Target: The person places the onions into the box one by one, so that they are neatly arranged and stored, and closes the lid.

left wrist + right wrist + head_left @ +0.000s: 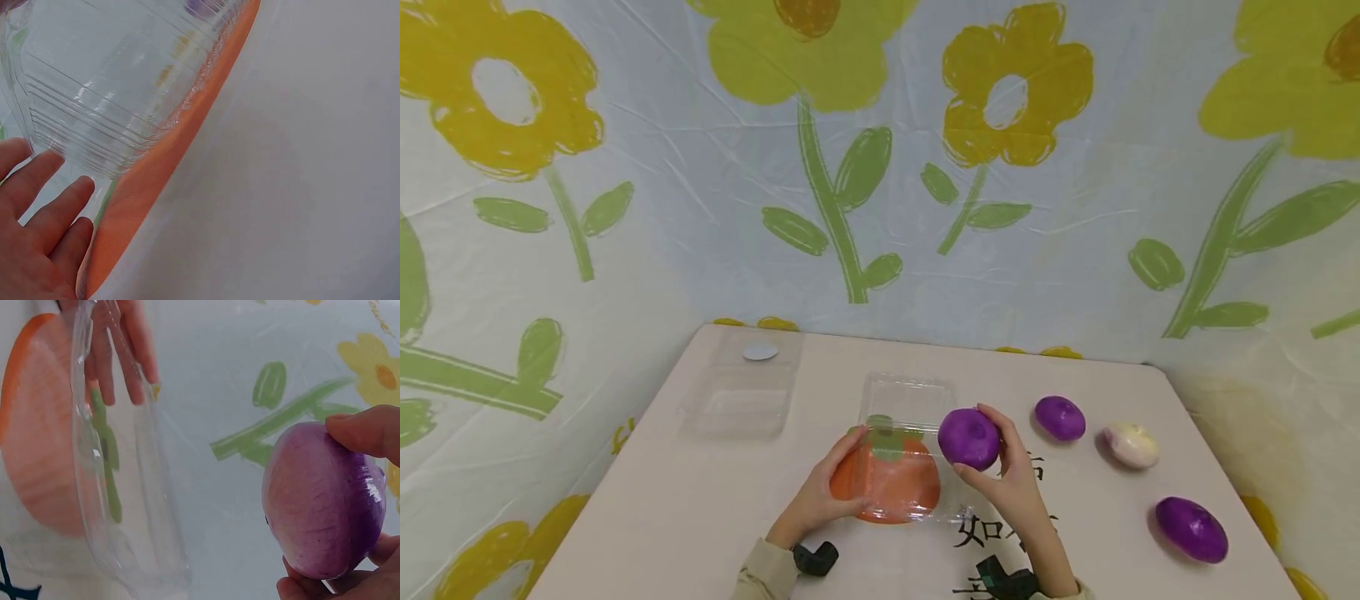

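Purple vegetable (968, 439) in the grasp of our right hand (1013, 479), thumb and fingers curled about its sides, is held just off the right side of an orange mat (844, 477). Our left hand (826, 489) pinches the left end of a clear container (902, 477) over that mat. On our table (662, 517), right of the mat, lie a farther purple vegetable (1060, 418), a pale vegetable (1130, 445) and a nearer purple vegetable (1191, 530). Beyond the mat, to its left, sits a second container (737, 408); flower-printed cloth (895, 233) hangs behind the mat.
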`<action>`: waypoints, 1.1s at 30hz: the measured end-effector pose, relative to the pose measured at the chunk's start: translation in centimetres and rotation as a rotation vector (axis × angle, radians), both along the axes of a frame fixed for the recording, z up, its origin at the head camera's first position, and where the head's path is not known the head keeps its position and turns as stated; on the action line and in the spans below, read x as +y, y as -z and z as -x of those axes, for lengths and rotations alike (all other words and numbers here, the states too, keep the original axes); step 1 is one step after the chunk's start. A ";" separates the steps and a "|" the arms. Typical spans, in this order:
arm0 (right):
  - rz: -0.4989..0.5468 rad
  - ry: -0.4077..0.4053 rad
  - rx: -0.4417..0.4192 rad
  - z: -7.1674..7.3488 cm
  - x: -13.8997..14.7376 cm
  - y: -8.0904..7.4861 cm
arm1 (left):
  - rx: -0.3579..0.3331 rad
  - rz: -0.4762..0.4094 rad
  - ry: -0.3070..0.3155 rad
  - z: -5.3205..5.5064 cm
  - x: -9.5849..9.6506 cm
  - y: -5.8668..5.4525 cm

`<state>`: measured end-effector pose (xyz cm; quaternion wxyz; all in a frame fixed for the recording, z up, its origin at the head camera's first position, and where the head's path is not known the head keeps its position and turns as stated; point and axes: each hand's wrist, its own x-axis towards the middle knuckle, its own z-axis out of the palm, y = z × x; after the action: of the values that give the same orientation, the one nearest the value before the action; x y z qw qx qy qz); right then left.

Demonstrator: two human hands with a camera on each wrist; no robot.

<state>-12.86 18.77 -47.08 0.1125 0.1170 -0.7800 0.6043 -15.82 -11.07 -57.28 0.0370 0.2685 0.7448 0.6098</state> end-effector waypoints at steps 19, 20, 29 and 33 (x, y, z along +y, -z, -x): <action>-0.147 -0.073 -0.117 -0.2 -5.3 2.2 | 0.027 0.002 -0.001 0.0 0.0 -0.1; -0.167 -0.074 -0.121 -0.2 -5.6 2.4 | 0.028 0.002 -0.003 0.0 0.0 -0.1; -0.354 -0.100 -0.091 0.0 -7.1 3.5 | 0.039 0.012 -0.014 0.1 0.0 0.1; -0.403 -0.107 -0.110 0.4 -7.7 3.6 | 0.060 0.009 -0.020 0.2 0.0 0.2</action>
<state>-13.24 11.09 -50.67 0.0120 0.1452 -0.8828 0.4466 -16.00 -11.06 -57.47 0.0096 0.2793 0.7509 0.5984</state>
